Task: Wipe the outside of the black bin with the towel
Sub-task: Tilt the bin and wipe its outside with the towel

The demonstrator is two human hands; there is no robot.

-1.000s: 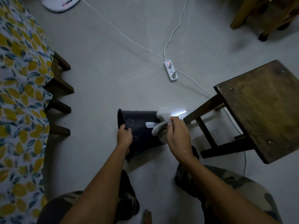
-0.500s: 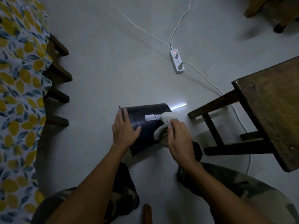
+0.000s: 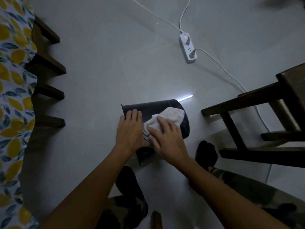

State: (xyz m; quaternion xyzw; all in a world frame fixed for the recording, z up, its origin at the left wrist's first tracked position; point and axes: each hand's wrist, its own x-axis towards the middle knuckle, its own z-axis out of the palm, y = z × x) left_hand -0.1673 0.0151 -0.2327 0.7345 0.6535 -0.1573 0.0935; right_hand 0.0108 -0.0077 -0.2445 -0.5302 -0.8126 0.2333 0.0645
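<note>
The black bin [image 3: 151, 107] lies on its side on the grey floor, its rim at the left and its base toward the right. A white towel [image 3: 170, 117] is spread over the bin's upper side. My right hand [image 3: 166, 139] lies flat on the towel, fingers spread, pressing it against the bin. My left hand [image 3: 130, 131] rests palm-down on the bin's wall near the rim, holding it steady, beside the towel's left edge.
A dark wooden stool [image 3: 264, 113] stands close on the right. A white power strip [image 3: 188, 47] with cables lies on the floor beyond the bin. A lemon-print cloth [image 3: 13, 96] over wooden furniture legs fills the left side. My camouflage-trousered legs and dark socks are below.
The towel, bunched at the bin's far end before, is now spread flat under my right hand nearer the rim. My left hand lies flatter on the bin's wall.
</note>
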